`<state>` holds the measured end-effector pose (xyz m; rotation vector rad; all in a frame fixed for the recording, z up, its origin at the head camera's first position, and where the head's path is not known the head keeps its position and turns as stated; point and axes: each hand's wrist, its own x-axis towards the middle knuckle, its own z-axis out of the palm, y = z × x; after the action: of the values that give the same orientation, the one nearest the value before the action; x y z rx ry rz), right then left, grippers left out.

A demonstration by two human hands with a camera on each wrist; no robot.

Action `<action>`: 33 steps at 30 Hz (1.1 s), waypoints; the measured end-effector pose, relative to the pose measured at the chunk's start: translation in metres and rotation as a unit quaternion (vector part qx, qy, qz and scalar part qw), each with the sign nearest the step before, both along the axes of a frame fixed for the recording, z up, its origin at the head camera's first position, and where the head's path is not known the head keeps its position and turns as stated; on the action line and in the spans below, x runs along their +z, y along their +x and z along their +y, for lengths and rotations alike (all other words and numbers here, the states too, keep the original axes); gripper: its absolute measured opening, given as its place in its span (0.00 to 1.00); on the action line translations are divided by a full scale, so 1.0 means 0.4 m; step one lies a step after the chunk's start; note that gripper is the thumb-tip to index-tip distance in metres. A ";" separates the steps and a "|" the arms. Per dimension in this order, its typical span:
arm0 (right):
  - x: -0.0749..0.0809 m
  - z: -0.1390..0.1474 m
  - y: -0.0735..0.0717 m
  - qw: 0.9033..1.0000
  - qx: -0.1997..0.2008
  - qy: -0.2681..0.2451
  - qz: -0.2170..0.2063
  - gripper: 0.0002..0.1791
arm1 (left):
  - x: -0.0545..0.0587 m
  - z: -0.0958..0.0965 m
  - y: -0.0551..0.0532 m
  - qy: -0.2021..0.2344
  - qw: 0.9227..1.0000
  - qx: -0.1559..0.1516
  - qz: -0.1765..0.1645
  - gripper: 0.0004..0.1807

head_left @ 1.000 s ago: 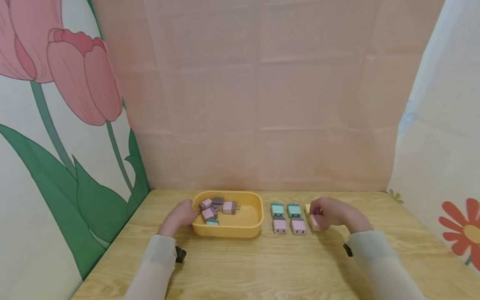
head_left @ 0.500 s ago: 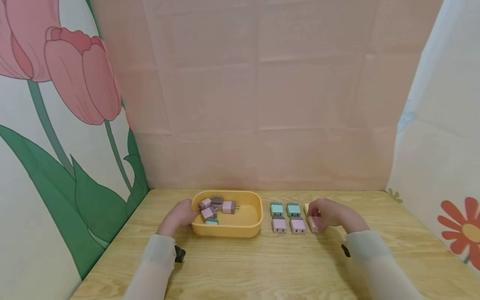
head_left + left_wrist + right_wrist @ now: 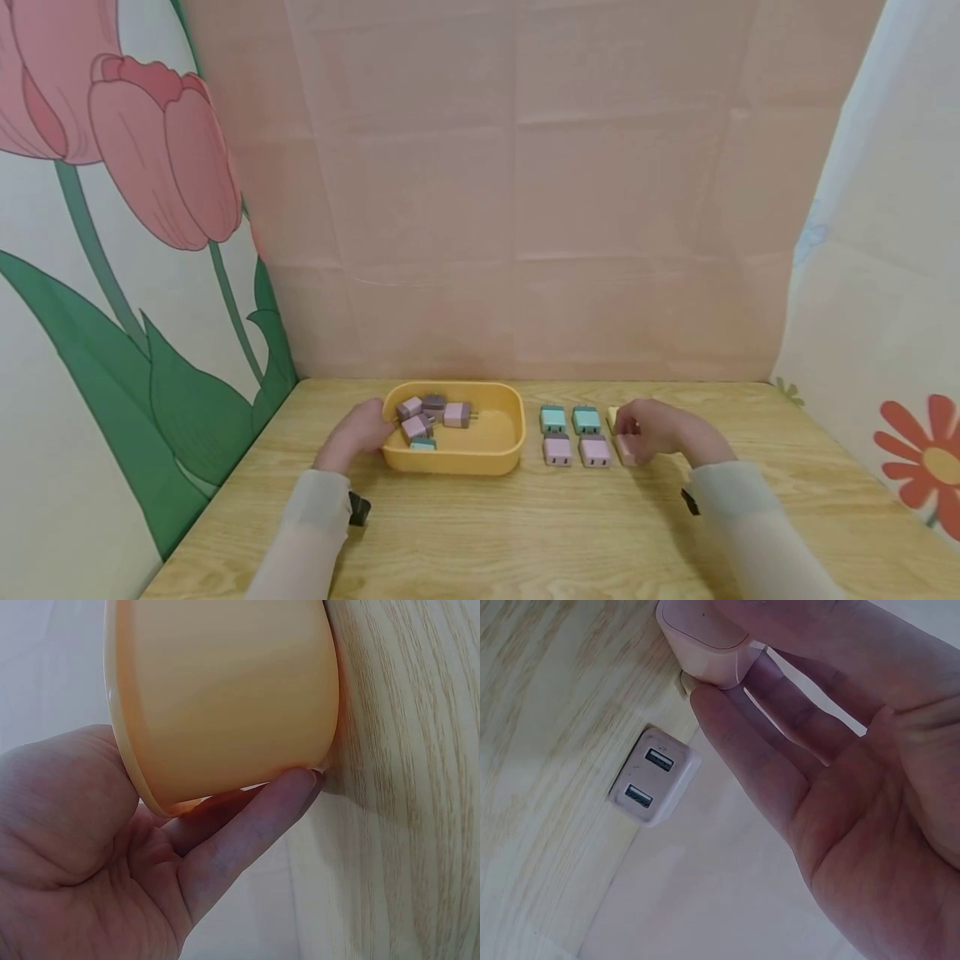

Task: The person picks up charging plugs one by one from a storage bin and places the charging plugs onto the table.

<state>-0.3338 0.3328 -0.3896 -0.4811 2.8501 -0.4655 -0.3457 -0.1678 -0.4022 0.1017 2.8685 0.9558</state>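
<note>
My left hand (image 3: 363,427) grips the left end of a yellow plastic tub (image 3: 468,463), its thumb side over the rim and fingers along the outer wall. Inside the tub, several mauve USB wall chargers (image 3: 457,415) and a teal one (image 3: 423,445) lie jumbled at the left. Over at the right, my right hand (image 3: 658,427) pinches a pink USB charger (image 3: 709,645) between thumb and fingers, low at the table. A yellow charger (image 3: 612,417) shows partly behind that hand. Beside the pink charger, a mauve charger (image 3: 595,451) lies with two USB ports facing me.
Two teal chargers (image 3: 552,418) form a back row, with another mauve charger (image 3: 557,450) in the row before them. All rest on a wood-grain table (image 3: 480,533). A pink cloth backdrop (image 3: 517,208) rises behind, with floral panels at both sides.
The pink charger has settled slightly into line at the right end of the front row, with my right hand still on it. My left hand and the tub stay in place.
</note>
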 end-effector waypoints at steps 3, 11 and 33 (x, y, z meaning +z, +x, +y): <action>-0.002 0.000 0.000 1.000 0.001 0.000 0.002 0.21 | 0.000 0.001 0.000 0.001 1.000 0.001 -0.001 0.20; -0.004 0.001 0.000 1.000 0.004 0.004 0.006 0.21 | -0.001 0.002 -0.004 -0.001 1.000 0.002 -0.005 0.20; 0.026 0.003 0.007 1.000 0.018 -0.014 0.009 0.16 | -0.003 -0.004 -0.003 -0.005 1.000 0.002 0.000 0.19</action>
<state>-0.3310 0.3341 -0.3791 -0.5420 2.8503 -0.4983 -0.3468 -0.1695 -0.4035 0.0945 2.8739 0.9422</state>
